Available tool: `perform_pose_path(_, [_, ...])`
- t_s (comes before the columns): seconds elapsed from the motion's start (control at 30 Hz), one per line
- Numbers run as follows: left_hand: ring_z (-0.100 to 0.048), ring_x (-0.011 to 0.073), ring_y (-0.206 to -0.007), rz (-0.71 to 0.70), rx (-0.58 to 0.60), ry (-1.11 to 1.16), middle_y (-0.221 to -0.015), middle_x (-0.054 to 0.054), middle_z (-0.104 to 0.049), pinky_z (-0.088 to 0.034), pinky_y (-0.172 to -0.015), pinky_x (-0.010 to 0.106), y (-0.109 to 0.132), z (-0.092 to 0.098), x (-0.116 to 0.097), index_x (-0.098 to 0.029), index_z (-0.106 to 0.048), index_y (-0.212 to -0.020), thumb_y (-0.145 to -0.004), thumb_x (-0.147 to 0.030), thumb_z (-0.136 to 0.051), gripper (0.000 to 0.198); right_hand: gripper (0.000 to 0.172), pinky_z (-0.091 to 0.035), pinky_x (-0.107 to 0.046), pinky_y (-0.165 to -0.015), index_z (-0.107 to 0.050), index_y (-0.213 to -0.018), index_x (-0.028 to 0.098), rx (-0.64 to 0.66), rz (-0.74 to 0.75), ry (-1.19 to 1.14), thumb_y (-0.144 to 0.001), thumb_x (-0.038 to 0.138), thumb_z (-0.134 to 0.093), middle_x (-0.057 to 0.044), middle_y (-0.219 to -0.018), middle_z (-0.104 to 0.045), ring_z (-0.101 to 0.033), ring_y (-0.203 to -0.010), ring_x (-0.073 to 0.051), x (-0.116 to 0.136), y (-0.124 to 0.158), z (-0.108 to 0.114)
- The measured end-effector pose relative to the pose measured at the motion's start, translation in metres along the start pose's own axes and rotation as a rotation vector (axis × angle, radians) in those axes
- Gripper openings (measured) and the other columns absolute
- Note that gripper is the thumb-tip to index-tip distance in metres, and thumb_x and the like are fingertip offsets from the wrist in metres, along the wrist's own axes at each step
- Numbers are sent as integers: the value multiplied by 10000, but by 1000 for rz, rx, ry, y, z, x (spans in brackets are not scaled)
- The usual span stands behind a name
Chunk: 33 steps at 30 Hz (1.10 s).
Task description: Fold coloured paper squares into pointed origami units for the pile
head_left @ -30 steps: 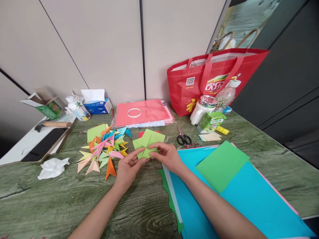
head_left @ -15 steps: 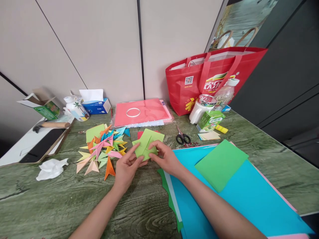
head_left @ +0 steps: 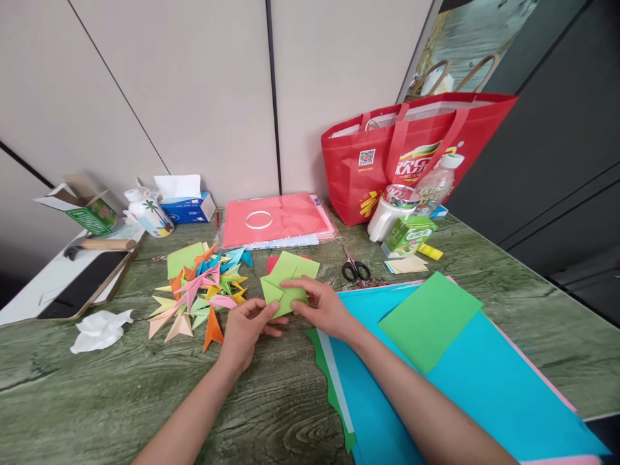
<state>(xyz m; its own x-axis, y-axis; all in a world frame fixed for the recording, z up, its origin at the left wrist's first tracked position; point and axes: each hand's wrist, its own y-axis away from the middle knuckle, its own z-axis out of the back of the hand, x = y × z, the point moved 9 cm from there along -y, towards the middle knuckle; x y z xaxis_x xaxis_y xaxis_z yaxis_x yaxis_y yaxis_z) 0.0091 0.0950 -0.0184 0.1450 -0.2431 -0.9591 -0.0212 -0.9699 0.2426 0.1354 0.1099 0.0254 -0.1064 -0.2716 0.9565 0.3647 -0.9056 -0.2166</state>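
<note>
Between my hands is a light green piece of folded paper (head_left: 289, 268), squarish, with crease lines and flaps on its upper face. My left hand (head_left: 248, 323) pinches its lower left edge, thumb on top. From the right, my right hand (head_left: 323, 305) grips the lower right edge, its index finger lying across the folds. Just left of the paper lies a pile of folded paper pieces (head_left: 201, 290) in many colours, with pointed ends. A small red paper (head_left: 272, 263) shows partly behind the green one.
Blue sheets (head_left: 484, 387) with a green square (head_left: 431, 320) lie under my right forearm. Black-handled scissors (head_left: 355, 266), a drink carton (head_left: 409, 236), a mug (head_left: 385, 216) and a red bag (head_left: 349, 174) stand beyond. Leftward are crumpled tissue (head_left: 101, 329), a phone (head_left: 82, 284) and a hammer (head_left: 104, 244).
My right index finger has moved left across the paper's folds. The flaps on the paper lie differently, and my left fingers have shifted slightly down along its edge.
</note>
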Motion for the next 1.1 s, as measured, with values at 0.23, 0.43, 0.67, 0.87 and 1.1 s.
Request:
perform_pose_path(0.23, [-650, 187, -517, 67, -14, -18, -517, 52, -661, -535, -495, 240, 1, 1, 6, -111, -570, -551, -577, -284, -722, 231, 341, -388, -226, -601, -585, -1052, 234, -14, 33, 76, -733, 133, -520, -19, -841, -557, -502, -725, -130, 0, 0, 1])
perform_pose_path(0.43, [-666, 227, -602, 92, -5, 39, -504, 11, -652, -555, -597, 305, 0, 1, 11, -137, -537, -533, -532, -316, -743, 273, 341, -413, -258, -683, -591, -1049, 233, 2, 14, 40, -725, 138, -540, -20, -861, -561, -527, -779, -145, -3, 0, 0])
perform_pose_path(0.67, [-663, 216, -581, 114, 43, 64, -512, 4, -650, -553, -633, 336, 1, -5, 12, -143, -504, -537, -524, -330, -746, 306, 346, -425, -269, -700, -603, -1035, 233, 7, 16, 35, -707, 134, -554, -26, -901, -584, -540, -803, -157, -3, -2, 1])
perform_pose_path(0.87, [-661, 218, -583, 102, 56, 54, -538, 25, -659, -553, -624, 354, 1, -5, 12, -136, -523, -572, -572, -340, -718, 282, 346, -426, -264, -685, -602, -1035, 233, -3, 17, 38, -704, 143, -553, -21, -878, -588, -540, -789, -153, -4, -2, 1])
perform_pose_path(1.1, [-655, 208, -571, 95, 56, 80, -497, -5, -621, -550, -583, 329, 2, -8, 10, -139, -510, -544, -592, -330, -705, 277, 314, -416, -246, -634, -614, -1000, 208, -55, -10, 16, -688, 186, -603, -20, -824, -578, -535, -734, -143, -11, -1, 0])
